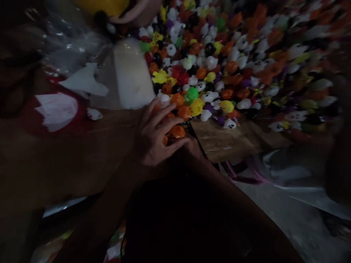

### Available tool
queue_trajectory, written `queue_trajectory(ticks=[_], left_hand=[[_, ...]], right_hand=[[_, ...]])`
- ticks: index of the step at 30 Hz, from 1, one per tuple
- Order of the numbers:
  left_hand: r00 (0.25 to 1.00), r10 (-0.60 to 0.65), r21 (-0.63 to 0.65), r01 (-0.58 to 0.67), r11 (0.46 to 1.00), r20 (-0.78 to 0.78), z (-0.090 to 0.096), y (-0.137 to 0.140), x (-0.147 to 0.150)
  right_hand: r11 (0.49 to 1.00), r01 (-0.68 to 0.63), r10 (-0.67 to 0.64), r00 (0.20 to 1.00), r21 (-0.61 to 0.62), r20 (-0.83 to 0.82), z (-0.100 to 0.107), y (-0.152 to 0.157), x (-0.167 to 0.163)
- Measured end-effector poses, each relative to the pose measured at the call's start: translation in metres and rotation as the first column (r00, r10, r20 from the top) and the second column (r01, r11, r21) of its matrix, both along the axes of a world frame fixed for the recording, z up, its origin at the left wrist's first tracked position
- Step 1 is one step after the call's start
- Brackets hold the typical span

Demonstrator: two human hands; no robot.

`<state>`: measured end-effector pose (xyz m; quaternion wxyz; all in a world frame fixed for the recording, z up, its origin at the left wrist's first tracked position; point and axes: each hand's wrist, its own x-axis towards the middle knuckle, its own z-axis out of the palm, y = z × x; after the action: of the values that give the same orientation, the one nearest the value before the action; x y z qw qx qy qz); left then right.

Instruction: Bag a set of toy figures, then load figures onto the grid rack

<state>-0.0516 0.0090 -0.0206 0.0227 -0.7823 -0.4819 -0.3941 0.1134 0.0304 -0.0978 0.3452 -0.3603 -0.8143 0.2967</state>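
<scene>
My left hand (155, 137) is at the near edge of a heap of small plastic toys (211, 62). Its fingers and thumb curve around a few shiny orange toys (177, 132), some partly hidden under the fingers. Against the tip of the left thumb is my right hand (192, 148), low and in shadow, its fingers mostly hidden. Just beyond the left fingertips lie another orange toy (184, 113), a yellow toy (196, 106), a green round toy (191, 95) and a white toy (163, 100).
Left of the heap is a stack of clear plastic bags (134, 73), with crumpled plastic (65, 47) behind. A red piece with white paper (57, 109) lies on the brown table (109, 146). Another person's arm (139, 12) reaches in at top. Right below hangs a pale bag (290, 168).
</scene>
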Motion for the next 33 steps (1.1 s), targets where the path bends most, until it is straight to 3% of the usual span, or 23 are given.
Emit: queue_trajectory(ticks=[7, 9, 11, 12, 14, 17, 18, 19, 24, 26, 31, 33], left_hand=[[0.999, -0.003, -0.005, 0.003, 1.0, -0.044, -0.002, 0.005, 0.006], [0.999, 0.002, 0.0, -0.002, 1.0, -0.049, -0.001, 0.003, 0.008], [0.999, -0.008, -0.002, 0.007, 1.0, -0.034, 0.0, 0.0, 0.009], [1.0, -0.021, -0.001, 0.021, 1.0, -0.019, 0.001, 0.0, 0.009], [0.999, -0.053, 0.007, 0.053, 0.999, 0.011, 0.001, 0.0, 0.007], [0.996, -0.092, 0.013, 0.092, 0.996, -0.012, 0.001, 0.002, 0.006], [0.994, -0.099, 0.01, 0.099, 0.995, -0.04, 0.001, 0.002, 0.006], [0.993, -0.098, 0.011, 0.099, 0.995, -0.062, 0.0, 0.003, 0.006], [0.996, -0.065, 0.038, 0.067, 0.997, -0.055, 0.0, 0.004, 0.007], [0.996, -0.071, 0.001, 0.071, 0.997, -0.045, 0.002, 0.004, 0.007], [0.994, -0.106, -0.013, 0.106, 0.994, -0.007, 0.003, 0.003, 0.005], [0.994, -0.113, -0.027, 0.113, 0.993, 0.004, 0.003, 0.002, 0.003]], right_hand=[[1.0, 0.013, -0.014, 0.998, 0.011, 0.062, 0.009, -0.002, -0.005], [1.0, 0.017, -0.018, 0.997, 0.015, 0.071, 0.016, -0.007, 0.004], [0.99, 0.117, -0.122, 0.991, 0.084, 0.051, 0.024, -0.01, 0.027], [0.968, 0.211, -0.217, 0.976, 0.133, 0.033, 0.028, -0.01, 0.044], [0.846, 0.47, -0.489, 0.872, 0.252, 0.013, 0.035, -0.002, 0.084], [0.692, 0.653, -0.696, 0.717, 0.308, 0.043, 0.037, 0.021, 0.14], [0.673, 0.661, -0.719, 0.691, 0.333, 0.081, 0.035, 0.03, 0.153], [0.673, 0.645, -0.722, 0.679, 0.362, 0.131, 0.031, 0.039, 0.162], [0.815, 0.462, -0.567, 0.761, 0.35, 0.315, 0.019, 0.067, 0.172], [0.814, 0.486, -0.574, 0.756, 0.318, 0.315, 0.023, 0.07, 0.171], [0.719, 0.63, -0.69, 0.697, 0.293, 0.194, 0.051, 0.042, 0.158], [0.763, 0.595, -0.637, 0.759, 0.252, 0.134, 0.057, 0.021, 0.137]])
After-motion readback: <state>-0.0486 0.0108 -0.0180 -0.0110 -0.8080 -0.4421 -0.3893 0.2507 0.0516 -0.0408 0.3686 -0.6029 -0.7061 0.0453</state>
